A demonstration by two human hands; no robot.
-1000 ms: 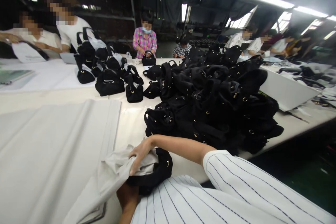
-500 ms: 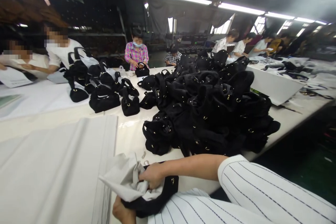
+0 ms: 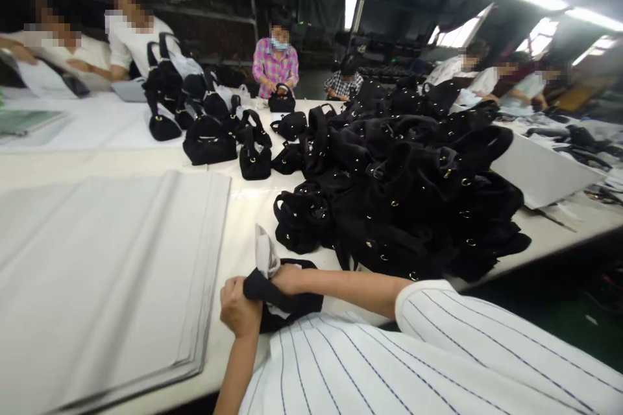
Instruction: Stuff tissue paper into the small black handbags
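Note:
My left hand [image 3: 238, 307] is closed in a fist on the edge of a small black handbag [image 3: 287, 303] held close to my chest at the table's near edge. My right hand [image 3: 286, 279] is pushed into the bag's mouth, closed on crumpled white tissue paper [image 3: 266, 254] of which a tuft sticks up above the bag. A thick stack of white paper sheets [image 3: 107, 272] lies flat just left of my hands.
A big heap of black handbags [image 3: 403, 181] fills the table to the right and ahead. Several upright stuffed bags [image 3: 209, 139] stand further back. Other people sit or stand along the far side, one in a plaid shirt [image 3: 275, 68]. A white box [image 3: 540, 172] lies at right.
The loose white paper has gone almost wholly into the bag; only a tuft shows. My left hand has come up from under the bag to grip its edge.

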